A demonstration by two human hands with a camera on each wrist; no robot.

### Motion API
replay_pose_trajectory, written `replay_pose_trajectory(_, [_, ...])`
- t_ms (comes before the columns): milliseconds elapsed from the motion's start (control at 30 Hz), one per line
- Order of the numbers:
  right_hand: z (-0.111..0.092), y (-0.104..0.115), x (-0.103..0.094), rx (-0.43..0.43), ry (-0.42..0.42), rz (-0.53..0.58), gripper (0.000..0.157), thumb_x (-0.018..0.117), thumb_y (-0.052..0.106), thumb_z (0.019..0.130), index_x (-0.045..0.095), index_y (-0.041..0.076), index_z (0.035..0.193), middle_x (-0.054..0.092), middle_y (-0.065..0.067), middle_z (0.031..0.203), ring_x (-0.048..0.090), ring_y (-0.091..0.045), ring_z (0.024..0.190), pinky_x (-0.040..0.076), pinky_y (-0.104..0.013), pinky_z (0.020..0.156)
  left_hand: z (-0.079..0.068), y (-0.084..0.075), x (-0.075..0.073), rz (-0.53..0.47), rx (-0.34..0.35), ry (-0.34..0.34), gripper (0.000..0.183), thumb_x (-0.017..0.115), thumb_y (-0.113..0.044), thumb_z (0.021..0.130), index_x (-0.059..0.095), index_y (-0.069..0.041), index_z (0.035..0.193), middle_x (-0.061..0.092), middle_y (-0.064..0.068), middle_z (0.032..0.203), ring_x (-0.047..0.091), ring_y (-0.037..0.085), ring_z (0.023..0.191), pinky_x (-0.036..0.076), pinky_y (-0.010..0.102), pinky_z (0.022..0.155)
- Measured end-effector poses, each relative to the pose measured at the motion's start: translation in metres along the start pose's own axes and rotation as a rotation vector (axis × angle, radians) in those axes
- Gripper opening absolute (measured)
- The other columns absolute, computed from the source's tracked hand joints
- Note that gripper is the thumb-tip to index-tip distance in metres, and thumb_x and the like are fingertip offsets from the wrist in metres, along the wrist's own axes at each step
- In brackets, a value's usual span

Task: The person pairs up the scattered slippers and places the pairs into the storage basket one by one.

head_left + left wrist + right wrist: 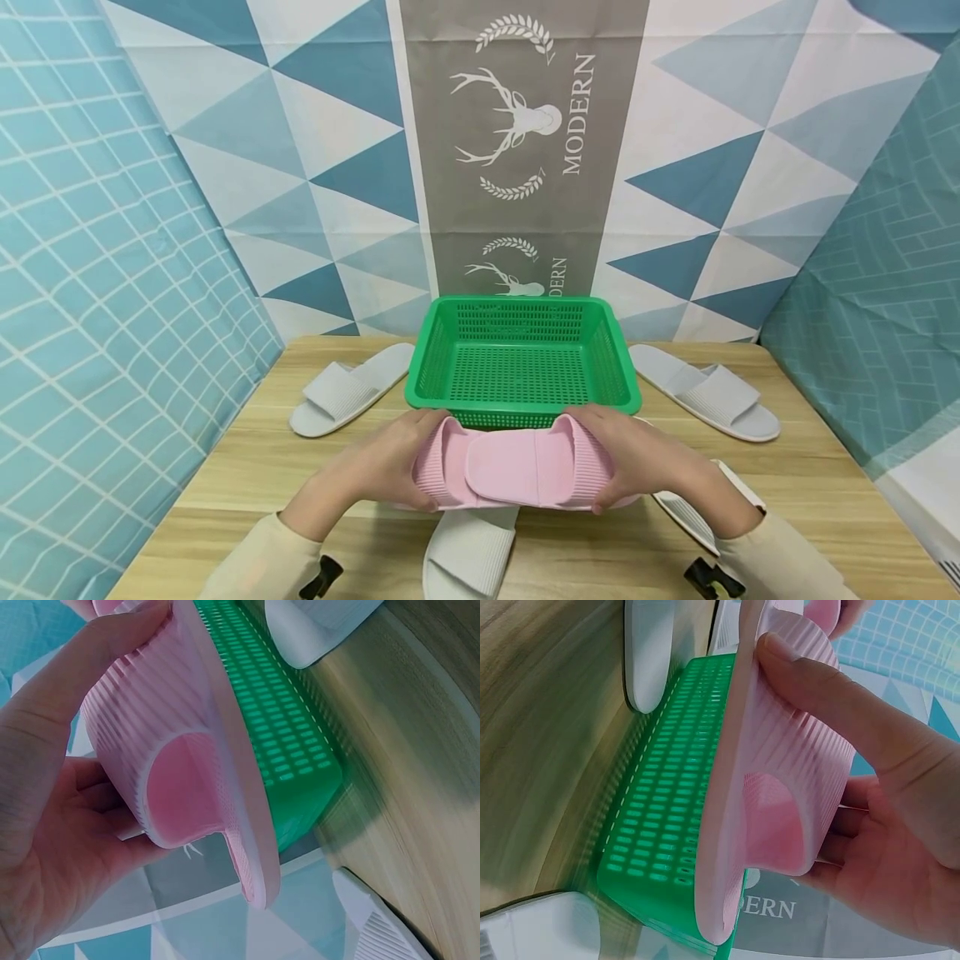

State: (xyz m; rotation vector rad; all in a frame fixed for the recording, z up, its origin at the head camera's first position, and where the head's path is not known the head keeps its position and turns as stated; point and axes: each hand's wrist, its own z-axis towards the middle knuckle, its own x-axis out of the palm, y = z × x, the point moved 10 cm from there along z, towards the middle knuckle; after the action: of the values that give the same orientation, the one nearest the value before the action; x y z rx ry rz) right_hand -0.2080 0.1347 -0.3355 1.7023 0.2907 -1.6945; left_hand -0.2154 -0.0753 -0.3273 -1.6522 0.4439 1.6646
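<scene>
Two pink slippers are held level in front of the green basket [525,375]. My left hand [386,462] grips the left pink slipper [453,471] around its ribbed strap, thumb on the near side. The right pink slipper [517,467] is gripped the same way by my right hand [641,458]. Its heel end overlaps the left slipper and hides part of it. In the left wrist view, the thumb presses the ribbed strap [142,712] near the sole's edge. The right wrist view shows the other strap [802,727] between thumb and fingers.
A white slipper [468,558] lies partly beneath the pink ones. Another white slipper [693,521] is partly covered by my right forearm. White slippers also lie left [341,396] and right [720,400] of the basket. Patterned cloth walls [360,108] enclose the wooden table [232,500].
</scene>
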Motion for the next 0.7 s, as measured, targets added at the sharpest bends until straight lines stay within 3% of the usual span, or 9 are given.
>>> replay_pose_trajectory(700, [0.0045,0.0072,-0.0037,-0.033,-0.003,-0.027,0.102,0.093,0.032,0.05,0.045,0.004,0.135,0.057,-0.01,0.13,0.056,-0.026,0.118,0.05,-0.048,0.098,0.0026,-0.0018,-0.0013,0.004,0.009,-0.005,0.096,0.089,-0.031,0.053,0.045,0.0,0.132,0.06,0.011,0.122,0.058,0.021,0.112,0.053,0.039,0.096])
